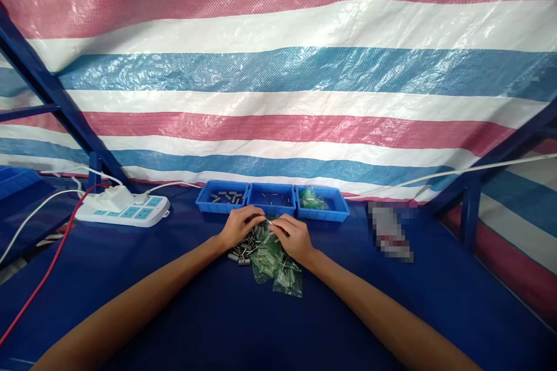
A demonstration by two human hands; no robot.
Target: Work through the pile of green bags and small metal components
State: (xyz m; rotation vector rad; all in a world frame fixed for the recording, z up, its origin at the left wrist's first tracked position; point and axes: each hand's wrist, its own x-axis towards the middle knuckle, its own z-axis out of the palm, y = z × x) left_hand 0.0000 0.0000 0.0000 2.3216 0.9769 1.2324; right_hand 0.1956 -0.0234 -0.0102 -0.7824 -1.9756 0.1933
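My left hand and my right hand meet above a small pile, fingertips pinched together. Between them is a small thin metal piece, light in colour and too small to name more exactly. Under and beside my left hand lie short grey metal cylinders and thin pins. Clear, green-tinted plastic bags with small metal parts lie below the hands, one of them closer to me. My fingers partly hide the pile.
Three blue bins stand in a row behind the hands: the left bin holds grey cylinders, the middle bin thin pins, the right bin a greenish bag. A white power strip with cables lies left. A blurred-out item lies right.
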